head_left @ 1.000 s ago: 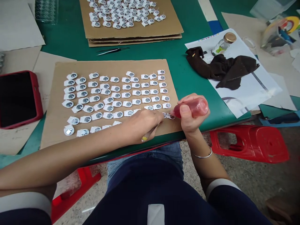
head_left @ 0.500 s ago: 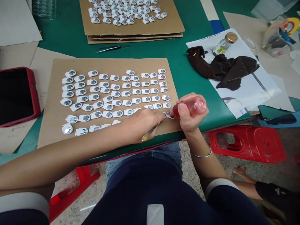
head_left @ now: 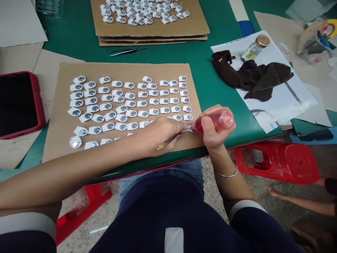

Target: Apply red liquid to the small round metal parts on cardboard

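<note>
My left hand (head_left: 162, 135) is closed on slim metal tweezers (head_left: 167, 141) with a yellow mark near the back end; the fingers hide their tips. A soft pink squeeze bottle (head_left: 217, 120) lies in my right hand (head_left: 213, 135), its nozzle pointing left and down at a small white-tabbed round piece (head_left: 193, 129) at the right end of the nearest row. Whether the nozzle touches that piece I cannot tell. Rows of similar pieces with shiny round faces lie on a brown cardboard sheet (head_left: 56, 105) below my hands. My left forearm covers part of the front row.
Behind lies a cardboard stack (head_left: 155, 33) bearing more pieces, with another pair of tweezers (head_left: 126, 52) before it. A red-cased phone (head_left: 17, 105) is at left. Dark cloth (head_left: 250, 77) and a glass jar (head_left: 255, 48) rest on paper at right. A red stool (head_left: 297, 161) stands below.
My left hand has shifted slightly left, and its tweezers lie at a flatter angle. The bottle stays by the same spot. At lower right, another person's leg has moved right.
</note>
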{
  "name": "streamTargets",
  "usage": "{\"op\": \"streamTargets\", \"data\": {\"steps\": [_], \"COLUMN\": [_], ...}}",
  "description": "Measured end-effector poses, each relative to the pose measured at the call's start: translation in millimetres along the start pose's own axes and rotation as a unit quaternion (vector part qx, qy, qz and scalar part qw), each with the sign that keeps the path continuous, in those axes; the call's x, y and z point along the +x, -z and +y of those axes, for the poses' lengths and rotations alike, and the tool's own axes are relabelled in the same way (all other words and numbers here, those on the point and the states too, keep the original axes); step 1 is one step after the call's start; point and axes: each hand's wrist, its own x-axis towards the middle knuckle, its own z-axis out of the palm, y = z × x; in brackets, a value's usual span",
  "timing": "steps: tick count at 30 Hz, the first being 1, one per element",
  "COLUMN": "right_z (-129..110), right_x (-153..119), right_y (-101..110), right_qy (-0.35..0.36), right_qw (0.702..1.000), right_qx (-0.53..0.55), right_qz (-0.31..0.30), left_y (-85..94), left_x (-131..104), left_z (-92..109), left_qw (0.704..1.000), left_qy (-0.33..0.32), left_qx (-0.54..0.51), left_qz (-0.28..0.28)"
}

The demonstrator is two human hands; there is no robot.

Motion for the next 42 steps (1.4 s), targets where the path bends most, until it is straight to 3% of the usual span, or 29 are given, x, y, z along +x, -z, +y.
{"op": "streamTargets", "data": {"steps": [15,42], "right_z": [0.7,1.0], "right_x": [-0.4,-2.0], "right_y": [-1.7,-0.1], "right_qy": [0.000,-0.002], "right_qw": [0.999,0.999], "right_qx": [0.037,0.027], "right_qz": [0.000,-0.023], "left_y": [1.2,3.3], "left_x": [0.9,3.3], "left_z": [-6.1,-7.8], "left_qw": [0.998,0.994], "left_qy": [0.020,0.066], "left_qx": [-0.050,-0.081], "left_qz": [0.036,0.031]}}
